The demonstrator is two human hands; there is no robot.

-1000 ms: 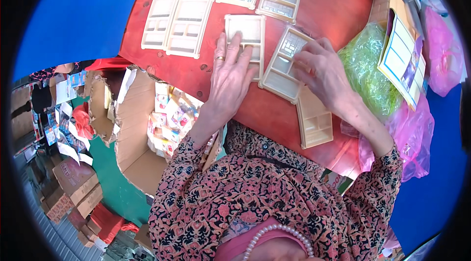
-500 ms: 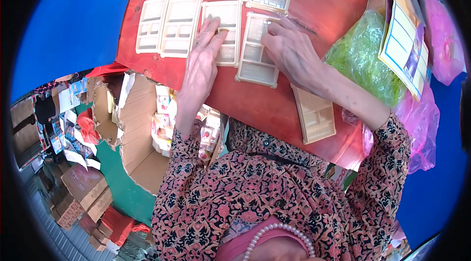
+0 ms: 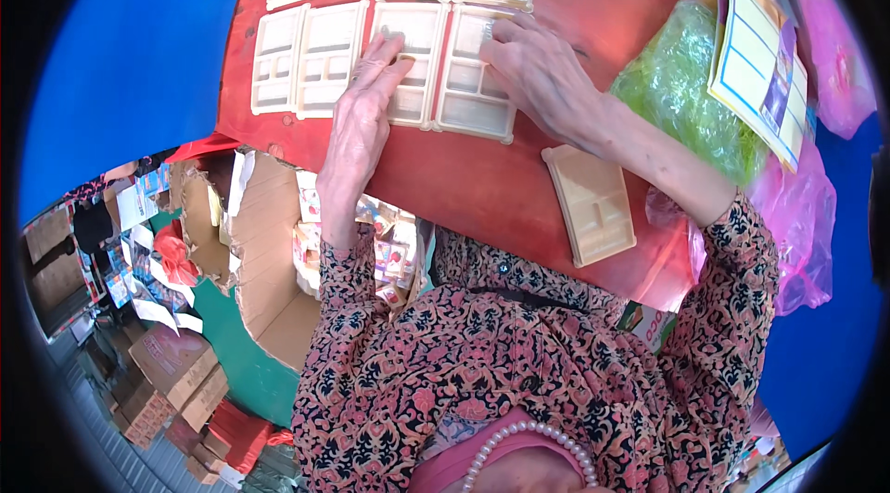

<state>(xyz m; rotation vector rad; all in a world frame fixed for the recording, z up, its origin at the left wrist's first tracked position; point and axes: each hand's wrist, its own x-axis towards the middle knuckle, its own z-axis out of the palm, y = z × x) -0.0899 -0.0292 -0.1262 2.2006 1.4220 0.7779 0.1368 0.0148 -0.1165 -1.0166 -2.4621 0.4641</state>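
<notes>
Two rows of shallow cream plastic compartment trays lie on a red-covered table. My left hand [image 3: 362,113] rests with outstretched fingers on the third tray [image 3: 414,48] of the nearer row, covering part of its left side. With bent fingers, my right hand [image 3: 547,76] grips the right side of the fourth tray [image 3: 475,117], near its far corner. This tray sits close beside the third, roughly in line with the row. The fingertips of my right hand are partly hidden. Nearer to me, a single tan compartment tray [image 3: 591,205] lies apart, below my right forearm.
A clear bag with green contents [image 3: 681,76] lies to the right, beside a cream paper sheet [image 3: 756,66]. Pink plastic bags [image 3: 797,224] hang at the right edge. Left of my body stands an open cardboard box [image 3: 278,252] with small packages inside.
My right hand has moved the fourth tray left and away from me, closing its gap with the third tray. My left hand stays on the third tray.
</notes>
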